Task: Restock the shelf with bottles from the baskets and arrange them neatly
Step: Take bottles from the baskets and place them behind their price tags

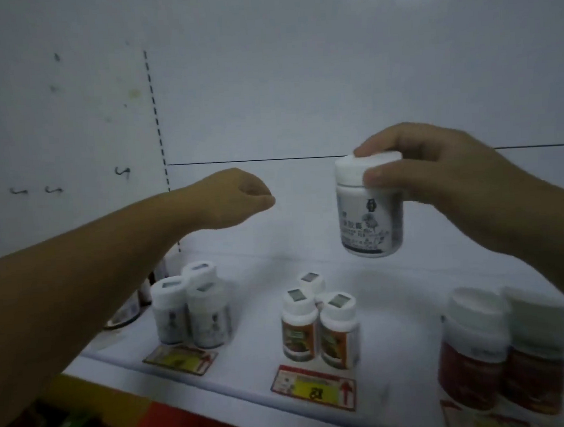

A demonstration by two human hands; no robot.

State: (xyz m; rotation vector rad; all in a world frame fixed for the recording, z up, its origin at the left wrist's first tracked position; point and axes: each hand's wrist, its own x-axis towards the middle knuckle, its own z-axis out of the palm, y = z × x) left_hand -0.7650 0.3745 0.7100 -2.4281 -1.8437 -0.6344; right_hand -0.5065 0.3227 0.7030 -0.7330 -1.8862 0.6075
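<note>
Gripping white bottle: right hand | left hand: curled, seemingly empty | both above shelf

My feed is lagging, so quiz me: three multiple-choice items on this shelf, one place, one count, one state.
1. Where is the white bottle in the right hand? A on the shelf; B in the air above it; C in a basket.
2. How many orange-labelled bottles stand mid-shelf? A three; B one; C six.
3. The held bottle's cap is: A lying on the shelf; B on a price tag; C on the bottle.
Key: B, its base hangs clear of the shelf; A, three caps show there; C, the fingers pinch the cap in place.
</note>
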